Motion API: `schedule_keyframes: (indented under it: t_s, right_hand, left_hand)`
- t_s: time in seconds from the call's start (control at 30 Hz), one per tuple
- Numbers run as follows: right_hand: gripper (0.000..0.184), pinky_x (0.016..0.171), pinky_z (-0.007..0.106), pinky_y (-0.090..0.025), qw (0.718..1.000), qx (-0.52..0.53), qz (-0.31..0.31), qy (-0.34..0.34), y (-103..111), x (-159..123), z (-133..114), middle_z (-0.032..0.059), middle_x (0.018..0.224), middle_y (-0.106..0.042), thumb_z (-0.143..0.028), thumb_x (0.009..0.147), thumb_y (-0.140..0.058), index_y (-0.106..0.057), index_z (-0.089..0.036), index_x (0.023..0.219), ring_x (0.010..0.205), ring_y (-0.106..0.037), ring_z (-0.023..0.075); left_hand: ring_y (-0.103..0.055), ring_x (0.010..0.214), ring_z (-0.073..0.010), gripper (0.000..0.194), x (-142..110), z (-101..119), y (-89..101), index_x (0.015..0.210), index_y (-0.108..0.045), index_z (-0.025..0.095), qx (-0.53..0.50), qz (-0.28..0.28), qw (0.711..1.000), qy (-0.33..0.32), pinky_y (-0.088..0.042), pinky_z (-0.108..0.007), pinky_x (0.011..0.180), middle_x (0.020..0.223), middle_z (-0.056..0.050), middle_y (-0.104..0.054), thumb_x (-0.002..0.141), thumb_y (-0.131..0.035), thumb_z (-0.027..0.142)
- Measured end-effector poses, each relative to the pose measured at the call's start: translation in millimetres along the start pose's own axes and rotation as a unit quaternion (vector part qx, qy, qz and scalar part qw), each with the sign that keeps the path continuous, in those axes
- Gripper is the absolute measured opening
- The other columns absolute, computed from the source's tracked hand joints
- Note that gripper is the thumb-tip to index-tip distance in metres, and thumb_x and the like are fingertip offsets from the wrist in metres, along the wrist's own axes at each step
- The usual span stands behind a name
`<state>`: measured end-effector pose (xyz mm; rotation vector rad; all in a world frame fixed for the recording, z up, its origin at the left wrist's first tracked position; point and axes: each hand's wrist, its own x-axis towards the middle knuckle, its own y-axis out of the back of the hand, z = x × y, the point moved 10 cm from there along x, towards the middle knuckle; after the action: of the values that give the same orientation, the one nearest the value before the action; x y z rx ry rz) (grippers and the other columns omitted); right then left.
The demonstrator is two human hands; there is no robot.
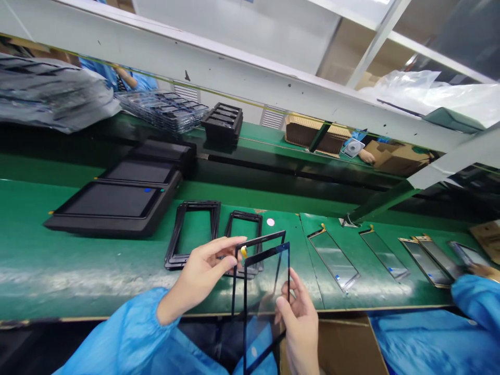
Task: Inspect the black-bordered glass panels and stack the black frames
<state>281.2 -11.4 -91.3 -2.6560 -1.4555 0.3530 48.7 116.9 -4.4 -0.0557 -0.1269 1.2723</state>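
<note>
Pinched between the thumb and fingers of my left hand (203, 268) is a thin black rectangular frame (262, 240), at its upper left corner. My right hand (299, 312) grips the right edge of a clear glass touch panel (267, 291) with a black border. The panel stands nearly upright in front of the frame and overlaps it; whether the two touch I cannot tell. A yellow flex tail (244, 252) shows at the panel's upper left. Behind my left hand, stacked black frames (178, 234) lie on the green bench, with a second stack (259, 229) beside them.
Black trays with dark screens (109, 200) stand at the left. Glass panels with yellow tails (334, 258) lie along the right. A co-worker's blue sleeve (474, 299) reaches in at far right. Overhead runs a white beam (234, 73); a cardboard box (339, 344) sits below the bench.
</note>
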Motion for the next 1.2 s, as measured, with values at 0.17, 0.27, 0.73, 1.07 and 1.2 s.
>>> schedule_keyframes:
  t_s: [0.17,0.27,0.73,1.07,1.2]
  right_hand:
    - [0.066,0.049,0.023,-0.047,1.000,0.006,0.005,-0.006,2.9,-0.4,1.0,0.0009,0.094,-0.070,-0.044,0.081,-0.090,-0.069,-0.029,0.141,0.057,-0.054,0.0109]
    - [0.066,0.048,0.022,-0.048,1.000,0.001,0.006,-0.005,2.3,-1.1,0.3,0.0008,0.094,-0.070,-0.043,0.080,-0.091,-0.069,-0.028,0.141,0.058,-0.054,0.0106]
    - [0.062,0.046,0.022,-0.047,1.000,0.006,0.014,-0.005,4.5,0.0,3.1,0.0020,0.095,-0.074,-0.043,0.079,-0.092,-0.072,-0.031,0.136,0.056,-0.055,0.0106]
    - [0.062,0.049,0.020,-0.048,0.999,0.019,0.014,-0.023,3.7,-3.0,5.2,0.0013,0.099,-0.073,-0.041,0.079,-0.092,-0.071,-0.034,0.137,0.067,-0.060,0.0122]
    - [0.065,0.048,0.020,-0.048,1.000,0.011,0.012,-0.017,3.8,-2.5,4.0,0.0020,0.099,-0.072,-0.042,0.078,-0.093,-0.070,-0.031,0.139,0.063,-0.058,0.0117]
  left_hand:
    - [-0.072,0.075,-0.0168,0.029,-0.3,2.2,0.3,0.121,-0.085,0.030,-0.004,-0.009,1.000,-0.023,-0.062,-0.025,0.068,0.092,-0.005,-0.075,0.093,-0.078,0.028]
    - [-0.072,0.074,-0.0163,0.028,-2.2,3.4,0.1,0.120,-0.085,0.032,-0.011,-0.011,1.000,-0.025,-0.062,-0.024,0.067,0.092,-0.004,-0.074,0.093,-0.078,0.028]
    - [-0.073,0.073,-0.0170,0.031,-1.9,-5.2,1.7,0.124,-0.083,0.031,-0.020,0.002,1.000,-0.001,-0.062,-0.024,0.066,0.091,-0.004,-0.079,0.093,-0.080,0.033]
    - [-0.071,0.076,-0.0171,0.029,-3.7,-0.8,1.7,0.121,-0.085,0.031,-0.003,0.000,1.000,-0.017,-0.062,-0.025,0.070,0.092,-0.004,-0.074,0.093,-0.079,0.030]
    - [-0.071,0.075,-0.0170,0.030,-3.1,-0.7,1.4,0.122,-0.085,0.029,-0.001,0.000,1.000,-0.017,-0.062,-0.025,0.068,0.092,-0.005,-0.074,0.093,-0.079,0.032]
